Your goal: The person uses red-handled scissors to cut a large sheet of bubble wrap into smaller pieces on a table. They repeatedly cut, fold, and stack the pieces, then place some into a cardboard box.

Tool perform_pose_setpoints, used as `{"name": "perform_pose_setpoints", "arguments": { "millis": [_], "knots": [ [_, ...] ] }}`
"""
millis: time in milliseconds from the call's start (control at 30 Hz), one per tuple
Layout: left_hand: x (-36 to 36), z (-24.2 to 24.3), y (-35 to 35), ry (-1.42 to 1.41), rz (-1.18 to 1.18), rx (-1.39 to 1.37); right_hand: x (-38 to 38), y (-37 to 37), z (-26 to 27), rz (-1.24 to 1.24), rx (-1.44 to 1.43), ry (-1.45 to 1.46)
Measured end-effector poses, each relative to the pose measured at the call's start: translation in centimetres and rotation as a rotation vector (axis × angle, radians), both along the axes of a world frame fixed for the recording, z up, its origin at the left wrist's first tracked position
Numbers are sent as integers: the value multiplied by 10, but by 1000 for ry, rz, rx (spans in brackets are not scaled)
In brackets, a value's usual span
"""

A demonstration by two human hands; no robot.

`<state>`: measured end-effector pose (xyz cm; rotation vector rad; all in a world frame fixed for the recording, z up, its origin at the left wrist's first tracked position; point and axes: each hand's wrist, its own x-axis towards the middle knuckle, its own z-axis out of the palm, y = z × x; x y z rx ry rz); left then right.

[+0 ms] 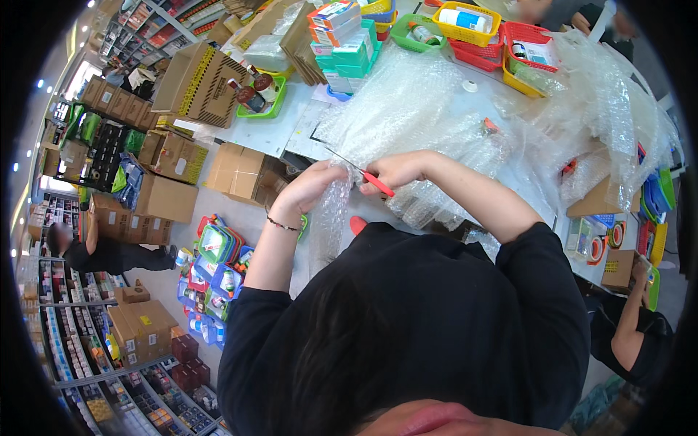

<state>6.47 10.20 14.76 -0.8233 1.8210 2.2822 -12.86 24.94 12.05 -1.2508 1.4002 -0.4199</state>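
Note:
My right hand (pixel 397 170) is closed around a red-handled cutting tool (pixel 378 184). Its thin metal blade points up and left, beside a strip of bubble wrap; whether it is scissors or a knife is unclear. Pinched in my left hand (pixel 320 184) is the top of that bubble wrap strip (pixel 330 218), which hangs down in front of me. A large heap of bubble wrap (pixel 414 103) covers much of the white table (pixel 305 117) beyond my hands. Part of it droops over the near edge below my right forearm.
Green and white boxes (pixel 349 54) are stacked at the table's far side. A green basket (pixel 272 103) holds two dark bottles. More baskets (pixel 469 27) stand farther right. Cartons (pixel 237 171) and stacked bins (pixel 221 245) stand left. Other people (pixel 109 256) work nearby.

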Motion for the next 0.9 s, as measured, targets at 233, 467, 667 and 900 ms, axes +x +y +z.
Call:
{"name": "perform_pose_setpoints", "arguments": {
  "millis": [233, 467, 667, 900],
  "knots": [
    [12, -9, 8, 45, -157, -151, 21, 43, 27, -408, -131, -249],
    [-15, -22, 37, 387, 112, -1307, -39, 13, 22, -905, -860, 526],
    [-106, -133, -1, -24, -519, -1113, -106, -40, -123, -969, -374, 927],
    [-24, -93, -66, 239, -76, -241, -125, 44, -86, -897, -505, 1184]
  ]
}}
